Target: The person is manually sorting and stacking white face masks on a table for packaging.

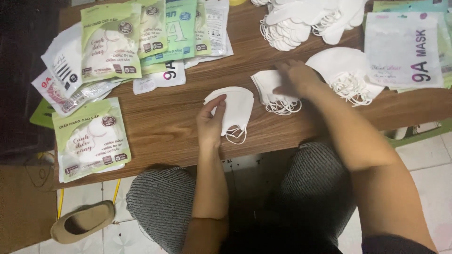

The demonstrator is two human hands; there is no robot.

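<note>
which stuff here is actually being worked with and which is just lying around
In hand: left hand holds a white mask; right hand rests on a small mask stack.

Lying about: green packets, white pouch, mask heap, slipper on the floor.

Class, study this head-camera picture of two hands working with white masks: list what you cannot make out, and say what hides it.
- Head view: how many masks are in the small stack; the right hand covers it.
- Head view: the mask heap is cut off by the top edge.
- Head view: the right hand's fingers are motion-blurred.
- Head view: the left hand hides part of the folded mask.
</note>
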